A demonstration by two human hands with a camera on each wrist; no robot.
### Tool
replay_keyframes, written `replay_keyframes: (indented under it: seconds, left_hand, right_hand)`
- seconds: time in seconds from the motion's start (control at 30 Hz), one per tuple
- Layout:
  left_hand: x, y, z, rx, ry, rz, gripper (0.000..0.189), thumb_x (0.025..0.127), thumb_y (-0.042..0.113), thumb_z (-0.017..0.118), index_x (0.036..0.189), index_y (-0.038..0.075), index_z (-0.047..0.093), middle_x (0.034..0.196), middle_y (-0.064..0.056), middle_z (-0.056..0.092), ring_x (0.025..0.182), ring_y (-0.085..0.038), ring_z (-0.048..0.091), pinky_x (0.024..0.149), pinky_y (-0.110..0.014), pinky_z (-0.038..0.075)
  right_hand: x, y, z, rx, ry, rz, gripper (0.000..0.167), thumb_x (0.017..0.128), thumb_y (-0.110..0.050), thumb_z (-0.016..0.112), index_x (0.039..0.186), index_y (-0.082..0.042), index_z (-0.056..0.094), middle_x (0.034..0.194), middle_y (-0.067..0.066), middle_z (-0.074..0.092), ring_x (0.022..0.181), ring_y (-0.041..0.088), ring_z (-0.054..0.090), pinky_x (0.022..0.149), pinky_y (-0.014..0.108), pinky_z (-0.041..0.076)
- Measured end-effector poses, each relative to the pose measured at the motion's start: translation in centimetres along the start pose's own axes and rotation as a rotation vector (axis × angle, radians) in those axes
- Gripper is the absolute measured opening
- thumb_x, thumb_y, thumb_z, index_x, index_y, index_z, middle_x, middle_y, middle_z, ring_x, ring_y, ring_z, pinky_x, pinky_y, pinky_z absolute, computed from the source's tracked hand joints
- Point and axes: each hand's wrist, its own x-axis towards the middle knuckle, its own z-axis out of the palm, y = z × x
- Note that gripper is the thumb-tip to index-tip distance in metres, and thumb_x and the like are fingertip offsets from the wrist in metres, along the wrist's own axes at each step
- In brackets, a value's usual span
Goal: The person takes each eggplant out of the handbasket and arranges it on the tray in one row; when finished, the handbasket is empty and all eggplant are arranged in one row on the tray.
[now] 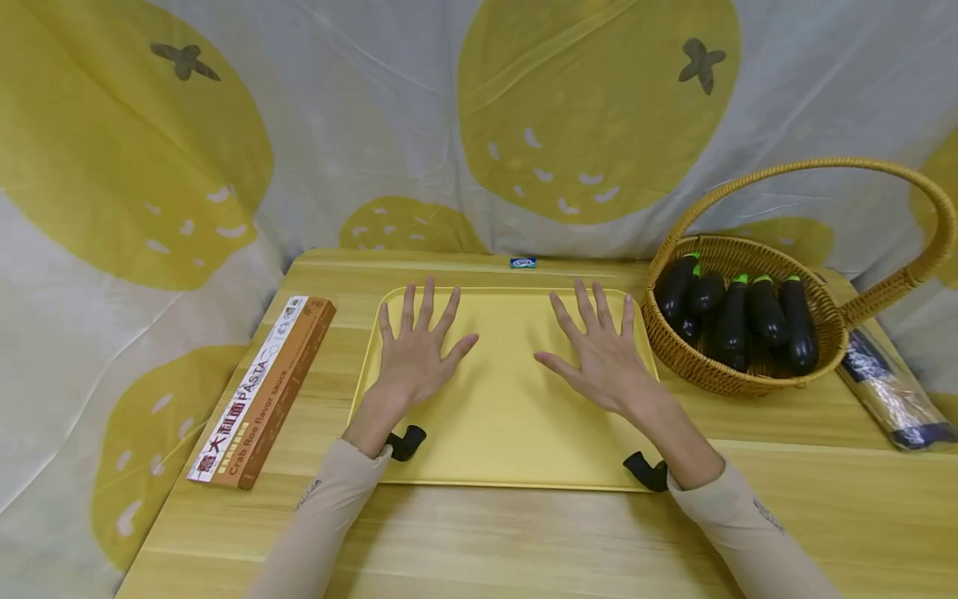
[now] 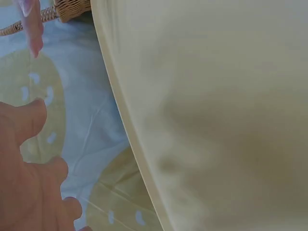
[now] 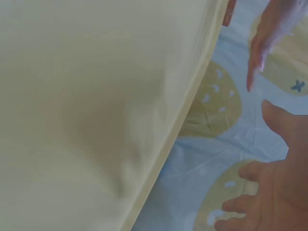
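Observation:
My left hand [image 1: 417, 359] hovers over the left part of a yellow tray [image 1: 516, 399], its fingers spread and straight. Over the tray's right part my right hand [image 1: 602, 362] is held the same way, palm down and holding nothing. Shadows of both hands fall on the tray. In the left wrist view the left hand [image 2: 29, 178] is apart from the tray surface [image 2: 216, 62]. The right wrist view likewise shows a gap between the right hand [image 3: 274, 187] and the tray [image 3: 62, 57].
Left of the tray lies a pasta box [image 1: 262, 391]. To the right stands a wicker basket [image 1: 674, 358] with a tall handle, holding several eggplants [image 1: 765, 314]. A clear-and-blue package [image 1: 891, 391] lies beside it. Behind the tray is a small blue packet [image 1: 523, 263], near the patterned curtain [image 1: 389, 108].

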Motion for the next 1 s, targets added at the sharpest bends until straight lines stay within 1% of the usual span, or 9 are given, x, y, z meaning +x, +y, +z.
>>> replay_keyframes:
  seconds: [0.13, 0.3, 0.4, 0.53, 0.63, 0.7, 0.8, 0.87, 1.0]
  left_hand:
    - [-0.2, -1.8, -0.8, -0.030, -0.026, -0.032, 0.080, 0.107, 0.063, 0.034, 0.168, 0.027, -0.003, 0.173, -0.009, -0.024, 0.160, -0.036, -0.022, 0.123, -0.071, -0.014]
    - [-0.6, -4.4, -1.6, -0.084, -0.049, -0.076, 0.083, 0.107, 0.063, 0.032, 0.168, 0.023, -0.008, 0.171, -0.013, -0.026, 0.159, -0.039, -0.023, 0.123, -0.073, -0.012]
    - [-0.8, -5.9, -1.8, -0.115, -0.070, -0.105, 0.084, 0.107, 0.064, 0.029, 0.167, 0.020, -0.010, 0.170, -0.016, -0.027, 0.158, -0.042, -0.023, 0.122, -0.074, -0.012]
    - [-1.0, -7.5, -1.9, -0.151, -0.095, -0.123, 0.085, 0.107, 0.064, 0.027, 0.167, 0.017, -0.012, 0.169, -0.019, -0.028, 0.157, -0.048, -0.022, 0.121, -0.076, -0.010]
    - [-1.2, -8.4, -1.8, -0.176, -0.115, -0.123, 0.087, 0.107, 0.065, 0.027, 0.166, 0.015, -0.012, 0.168, -0.023, -0.027, 0.156, -0.053, -0.018, 0.121, -0.077, -0.008]
    - [-1.3, -8.8, -1.7, -0.210, -0.135, -0.126, 0.089, 0.106, 0.066, 0.028, 0.166, 0.014, -0.011, 0.169, -0.026, -0.025, 0.156, -0.054, -0.016, 0.121, -0.076, -0.007]
    - [-1.4, -9.3, -1.4, -0.256, -0.177, -0.126, 0.092, 0.105, 0.067, 0.028, 0.166, 0.011, -0.013, 0.168, -0.029, -0.023, 0.155, -0.057, -0.016, 0.120, -0.077, -0.006]
    - [-1.4, -9.5, -1.3, -0.275, -0.209, -0.129, 0.092, 0.106, 0.066, 0.029, 0.165, 0.009, -0.014, 0.168, -0.030, -0.023, 0.155, -0.057, -0.016, 0.120, -0.077, -0.006]
    - [-1.4, -9.8, -1.2, -0.284, -0.264, -0.125, 0.092, 0.108, 0.060, 0.031, 0.164, 0.003, -0.014, 0.166, -0.033, -0.023, 0.153, -0.059, -0.015, 0.119, -0.080, -0.003]
  right_hand:
    - [-0.3, 0.3, -0.2, 0.009, 0.006, -0.014, 0.087, 0.104, -0.060, 0.048, 0.169, -0.019, 0.008, 0.175, 0.019, -0.007, 0.161, 0.043, -0.009, 0.121, 0.075, -0.011]
    - [-0.8, 1.0, -0.7, 0.022, 0.015, -0.024, 0.086, 0.104, -0.058, 0.050, 0.169, -0.017, 0.010, 0.174, 0.021, -0.006, 0.161, 0.046, -0.007, 0.121, 0.075, -0.012]
    - [-1.2, 1.4, -1.0, 0.025, 0.010, -0.021, 0.087, 0.104, -0.057, 0.051, 0.169, -0.018, 0.010, 0.174, 0.019, -0.009, 0.161, 0.046, -0.008, 0.122, 0.074, -0.012]
    - [-1.8, 2.0, -1.7, 0.024, 0.002, -0.015, 0.088, 0.103, -0.057, 0.053, 0.169, -0.019, 0.008, 0.175, 0.017, -0.010, 0.161, 0.045, -0.008, 0.121, 0.075, -0.011]
    - [-2.4, 2.4, -2.2, 0.027, 0.003, -0.015, 0.089, 0.103, -0.056, 0.053, 0.169, -0.018, 0.007, 0.175, 0.016, -0.010, 0.161, 0.045, -0.008, 0.122, 0.075, -0.011]
    - [-2.7, 2.6, -2.5, 0.034, 0.002, -0.017, 0.089, 0.104, -0.056, 0.053, 0.169, -0.018, 0.006, 0.175, 0.017, -0.011, 0.161, 0.044, -0.010, 0.122, 0.074, -0.012]
    - [-3.3, 2.9, -3.0, 0.044, 0.004, -0.023, 0.088, 0.104, -0.055, 0.052, 0.169, -0.017, 0.006, 0.175, 0.018, -0.010, 0.161, 0.044, -0.011, 0.122, 0.074, -0.013]
    - [-3.7, 3.0, -3.3, 0.049, 0.010, -0.026, 0.088, 0.105, -0.055, 0.052, 0.169, -0.017, 0.006, 0.175, 0.017, -0.010, 0.161, 0.043, -0.011, 0.122, 0.073, -0.014]
    - [-4.4, 3.1, -4.0, 0.061, 0.024, -0.039, 0.087, 0.105, -0.055, 0.052, 0.168, -0.013, 0.009, 0.175, 0.017, -0.011, 0.161, 0.042, -0.010, 0.122, 0.072, -0.014]
